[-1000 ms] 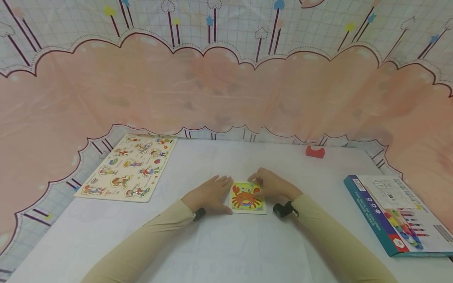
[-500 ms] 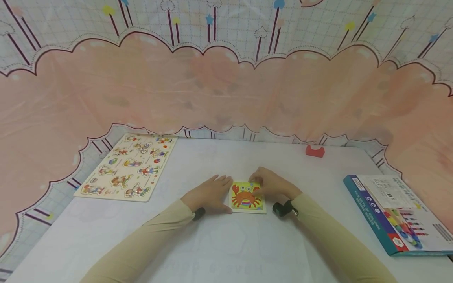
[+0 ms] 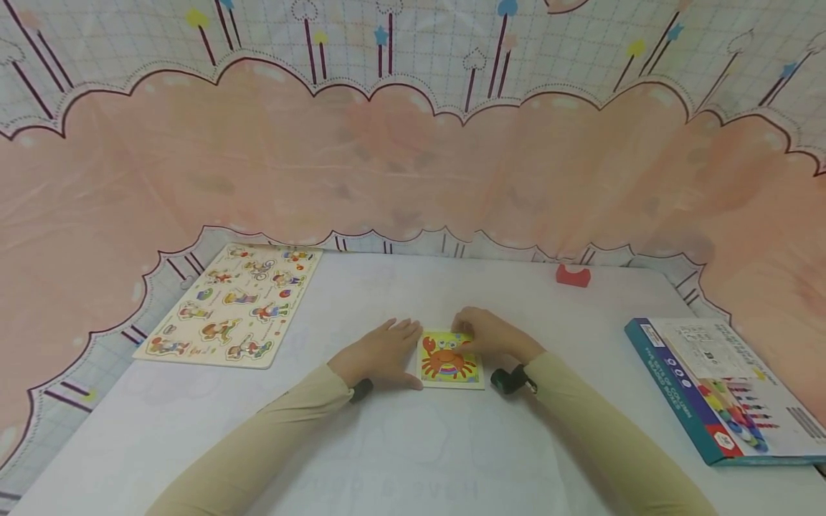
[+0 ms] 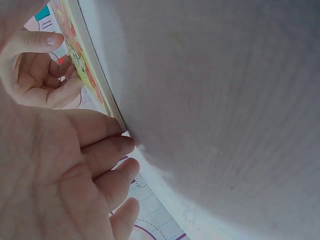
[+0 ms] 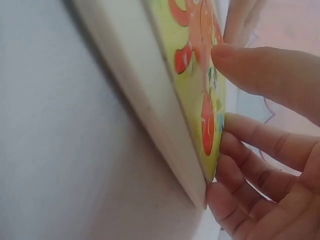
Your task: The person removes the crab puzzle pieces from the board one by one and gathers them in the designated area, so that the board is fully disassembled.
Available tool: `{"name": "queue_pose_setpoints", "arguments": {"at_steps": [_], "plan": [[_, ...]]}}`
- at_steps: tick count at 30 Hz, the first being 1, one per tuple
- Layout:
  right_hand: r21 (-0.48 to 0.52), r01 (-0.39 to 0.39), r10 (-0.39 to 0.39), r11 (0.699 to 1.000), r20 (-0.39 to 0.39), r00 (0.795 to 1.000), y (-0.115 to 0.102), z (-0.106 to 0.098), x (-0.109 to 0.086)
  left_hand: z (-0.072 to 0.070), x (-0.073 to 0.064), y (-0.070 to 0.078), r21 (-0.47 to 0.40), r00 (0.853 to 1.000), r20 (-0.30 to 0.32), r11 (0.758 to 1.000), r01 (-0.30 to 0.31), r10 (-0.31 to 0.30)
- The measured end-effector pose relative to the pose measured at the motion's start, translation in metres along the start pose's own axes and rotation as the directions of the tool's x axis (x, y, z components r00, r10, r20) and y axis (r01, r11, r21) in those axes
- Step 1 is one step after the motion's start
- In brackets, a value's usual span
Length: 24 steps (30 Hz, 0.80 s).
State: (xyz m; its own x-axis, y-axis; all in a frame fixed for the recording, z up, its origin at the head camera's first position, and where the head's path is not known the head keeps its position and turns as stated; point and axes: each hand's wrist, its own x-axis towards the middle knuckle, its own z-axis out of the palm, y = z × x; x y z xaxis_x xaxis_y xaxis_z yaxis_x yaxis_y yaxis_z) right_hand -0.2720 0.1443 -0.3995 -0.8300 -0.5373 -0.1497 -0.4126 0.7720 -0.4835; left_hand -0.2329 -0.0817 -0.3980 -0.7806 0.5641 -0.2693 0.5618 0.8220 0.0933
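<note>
A small square crab puzzle (image 3: 449,367), an orange crab on a yellow ground with a pale wooden border, lies on the white table in front of me. My left hand (image 3: 381,355) rests along its left edge, fingers extended and thumb near the bottom left corner. In the left wrist view, the fingertips (image 4: 116,126) sit right at the board's edge. My right hand (image 3: 493,333) is at the upper right corner. Its thumb (image 5: 250,65) lies on the crab picture while the bent fingers (image 5: 242,172) meet the board's edge, as the right wrist view shows.
A large peg puzzle board (image 3: 232,308) with figures lies at the back left. Toward the back right stands a red notched block (image 3: 573,276). A boxed bead set (image 3: 729,394) lies at the right. A patterned cloth (image 3: 387,165) hangs behind the table.
My right hand shifts very slightly left, with its thumb a little farther over the crab picture. The left hand and the crab puzzle stay nearly where they were.
</note>
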Motion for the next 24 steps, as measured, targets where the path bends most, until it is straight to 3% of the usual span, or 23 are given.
{"name": "queue_pose_setpoints", "arguments": {"at_steps": [14,24], "plan": [[0.053,0.037,-0.039,0.998,0.042,0.998,-0.016,0.007,0.015,0.003,0.001,-0.003,0.028,0.999,-0.004,0.999,-0.032,0.032],[0.049,0.042,-0.044,0.998,0.022,0.999,-0.017,0.008,0.019,0.001,0.001,-0.002,0.023,1.0,0.002,1.0,-0.014,0.014]]}}
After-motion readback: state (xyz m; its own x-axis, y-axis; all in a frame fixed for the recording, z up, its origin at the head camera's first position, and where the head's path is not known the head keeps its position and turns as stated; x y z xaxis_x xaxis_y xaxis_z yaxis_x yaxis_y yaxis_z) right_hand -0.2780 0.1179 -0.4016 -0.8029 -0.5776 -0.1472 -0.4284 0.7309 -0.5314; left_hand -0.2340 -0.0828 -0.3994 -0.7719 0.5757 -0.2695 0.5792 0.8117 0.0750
